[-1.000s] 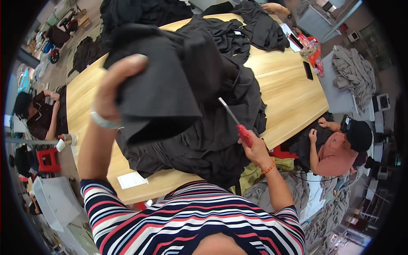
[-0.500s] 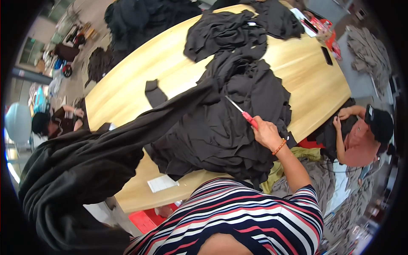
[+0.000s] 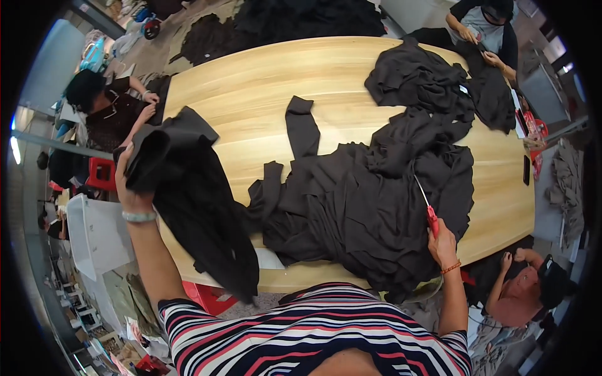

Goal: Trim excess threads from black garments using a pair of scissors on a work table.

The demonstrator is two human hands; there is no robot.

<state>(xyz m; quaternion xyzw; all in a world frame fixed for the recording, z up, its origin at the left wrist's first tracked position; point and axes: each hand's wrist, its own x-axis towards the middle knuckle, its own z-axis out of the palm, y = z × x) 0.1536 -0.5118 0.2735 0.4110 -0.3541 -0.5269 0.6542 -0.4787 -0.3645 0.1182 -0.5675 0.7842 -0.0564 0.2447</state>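
Note:
At the left end of the table my left hand [image 3: 130, 178] is closed on a black garment [image 3: 200, 194]. The garment is bunched at its top and hangs down over the table's near edge. My right hand [image 3: 443, 244] grips a red-handled tool [image 3: 433, 218] with a long, thin metal tip; its exact kind is hard to make out. That tip points away from me over a heap of dark garments [image 3: 351, 207] spread on the wooden table [image 3: 244, 94]. A folded dark cloth piece [image 3: 302, 128] lies just beyond the heap.
A second dark pile [image 3: 417, 78] lies at the far right, near a co-worker [image 3: 486, 37] handling cloth. Other people sit at the left [image 3: 106, 109] and right [image 3: 533, 285]. A black phone-like object [image 3: 526, 170] rests by the right edge. A white bin [image 3: 97, 235] stands at left.
My left hand, out of sight before, now shows at the left with the black garment, which was stretched from the heap toward the lower left. My view has shifted; the red-handled tool stays in my right hand.

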